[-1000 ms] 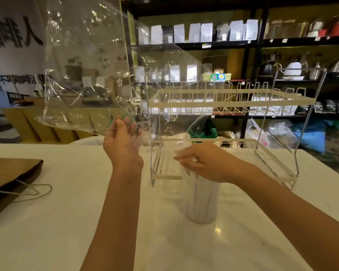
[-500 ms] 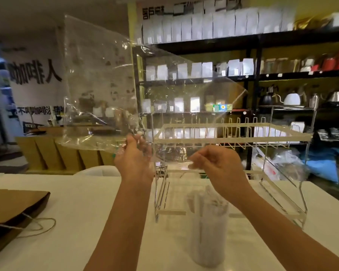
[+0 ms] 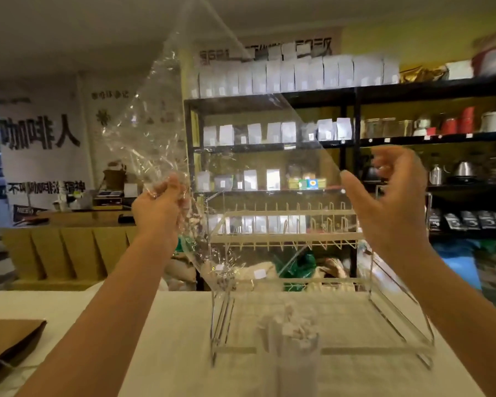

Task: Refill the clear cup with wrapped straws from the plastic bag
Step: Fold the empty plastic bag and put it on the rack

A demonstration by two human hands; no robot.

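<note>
The clear plastic bag (image 3: 212, 116) hangs in the air in front of me, see-through, with no straws visible in it. My left hand (image 3: 161, 207) is raised at chest height and clenched on the bag's crumpled lower part. My right hand (image 3: 390, 202) is raised to the right with fingers spread, and it holds nothing. Below, on the white table (image 3: 126, 339), stands the clear cup (image 3: 295, 356) packed with white wrapped straws (image 3: 292, 325); both hands are well above it.
A two-tier wire rack (image 3: 298, 236) stands on the table just behind the cup. A brown paper bag (image 3: 9, 336) with a string handle lies at the left edge. Dark shelves (image 3: 355, 93) with white pouches and kettles fill the background.
Both hands rose from the cup to chest height. The right hand came off the cup and bag and spread open, moving right. The camera tilted upward.
</note>
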